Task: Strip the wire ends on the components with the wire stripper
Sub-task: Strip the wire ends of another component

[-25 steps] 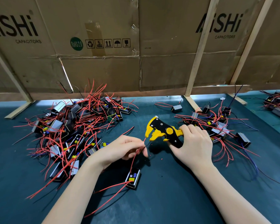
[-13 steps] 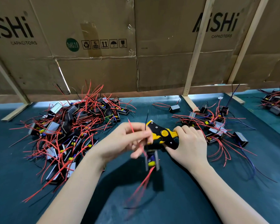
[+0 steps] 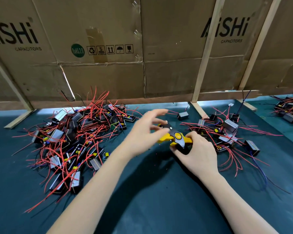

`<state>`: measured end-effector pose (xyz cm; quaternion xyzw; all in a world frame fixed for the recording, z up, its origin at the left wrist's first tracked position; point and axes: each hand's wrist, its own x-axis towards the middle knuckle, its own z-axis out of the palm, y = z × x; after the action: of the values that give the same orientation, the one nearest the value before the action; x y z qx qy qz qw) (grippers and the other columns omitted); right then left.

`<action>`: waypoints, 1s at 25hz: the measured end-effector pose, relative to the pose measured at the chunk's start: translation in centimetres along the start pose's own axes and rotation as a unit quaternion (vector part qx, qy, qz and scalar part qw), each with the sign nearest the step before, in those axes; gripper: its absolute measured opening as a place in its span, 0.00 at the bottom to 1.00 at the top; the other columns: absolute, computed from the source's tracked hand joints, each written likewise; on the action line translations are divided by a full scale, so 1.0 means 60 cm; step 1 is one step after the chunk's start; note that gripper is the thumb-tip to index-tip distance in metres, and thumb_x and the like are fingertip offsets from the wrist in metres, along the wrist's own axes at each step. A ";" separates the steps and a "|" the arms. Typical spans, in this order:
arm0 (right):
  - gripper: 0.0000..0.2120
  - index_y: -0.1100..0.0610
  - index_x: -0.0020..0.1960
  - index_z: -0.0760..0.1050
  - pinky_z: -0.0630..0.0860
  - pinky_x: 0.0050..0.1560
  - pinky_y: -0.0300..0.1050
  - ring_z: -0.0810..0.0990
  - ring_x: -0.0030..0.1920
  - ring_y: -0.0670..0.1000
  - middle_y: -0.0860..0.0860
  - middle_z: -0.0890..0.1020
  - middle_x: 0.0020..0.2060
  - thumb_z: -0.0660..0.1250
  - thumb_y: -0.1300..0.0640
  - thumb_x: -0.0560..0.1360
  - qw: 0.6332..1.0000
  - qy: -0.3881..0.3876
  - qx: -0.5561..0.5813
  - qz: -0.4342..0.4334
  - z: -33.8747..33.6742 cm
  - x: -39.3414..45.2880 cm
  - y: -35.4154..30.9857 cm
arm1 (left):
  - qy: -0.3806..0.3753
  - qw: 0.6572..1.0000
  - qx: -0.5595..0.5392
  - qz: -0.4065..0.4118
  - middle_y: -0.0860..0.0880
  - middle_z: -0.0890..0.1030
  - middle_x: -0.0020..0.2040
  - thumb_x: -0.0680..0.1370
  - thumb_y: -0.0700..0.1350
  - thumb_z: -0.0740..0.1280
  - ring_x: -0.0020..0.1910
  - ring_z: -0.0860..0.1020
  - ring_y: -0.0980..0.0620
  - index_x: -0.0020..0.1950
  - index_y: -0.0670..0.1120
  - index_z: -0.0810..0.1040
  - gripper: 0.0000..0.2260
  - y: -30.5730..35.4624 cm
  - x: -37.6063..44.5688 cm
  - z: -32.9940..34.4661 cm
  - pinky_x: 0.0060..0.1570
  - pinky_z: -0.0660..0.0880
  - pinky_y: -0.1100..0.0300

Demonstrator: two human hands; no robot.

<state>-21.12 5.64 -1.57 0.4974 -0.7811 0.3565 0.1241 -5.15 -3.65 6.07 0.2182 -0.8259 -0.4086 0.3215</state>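
Yellow-and-black wire stripper [image 3: 173, 138] sits in my right hand [image 3: 195, 153], whose fingers curl round its handles, above the dark green table [image 3: 159, 200]. My left hand [image 3: 146, 132] is blurred, fingers spread and holding nothing, just beside the tool's head. Black box components with red wires lie in a big pile [image 3: 74, 141] at left and a smaller pile [image 3: 227, 132] at right.
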 end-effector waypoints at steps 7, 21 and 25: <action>0.10 0.41 0.37 0.77 0.65 0.41 0.27 0.76 0.41 0.39 0.42 0.79 0.35 0.76 0.40 0.65 0.972 0.020 0.211 0.102 -0.014 0.007 -0.008 | 0.287 0.922 0.217 -0.146 0.51 0.82 0.43 0.74 0.38 0.70 0.40 0.78 0.51 0.50 0.47 0.80 0.07 -0.123 -0.058 -0.137 0.51 0.77 0.52; 0.16 0.53 0.44 0.78 0.70 0.43 0.43 0.75 0.41 0.50 0.50 0.80 0.35 0.68 0.40 0.74 0.937 -0.066 0.271 0.208 -0.037 0.011 0.023 | 0.362 0.860 0.344 -0.109 0.46 0.86 0.40 0.75 0.45 0.72 0.40 0.81 0.43 0.45 0.48 0.87 0.04 -0.122 -0.078 -0.123 0.39 0.73 0.56; 0.18 0.53 0.45 0.78 0.70 0.43 0.45 0.77 0.42 0.49 0.49 0.81 0.38 0.70 0.38 0.71 0.918 -0.081 0.302 0.243 -0.035 0.013 0.024 | 0.379 0.896 0.211 -0.089 0.53 0.85 0.38 0.74 0.44 0.72 0.39 0.82 0.53 0.42 0.49 0.86 0.04 -0.114 -0.078 -0.125 0.45 0.75 0.59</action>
<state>-23.06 6.91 -0.26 0.3333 -0.7404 0.5532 -0.1863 4.13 -8.66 2.28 0.4919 -0.6851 -0.1379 0.5192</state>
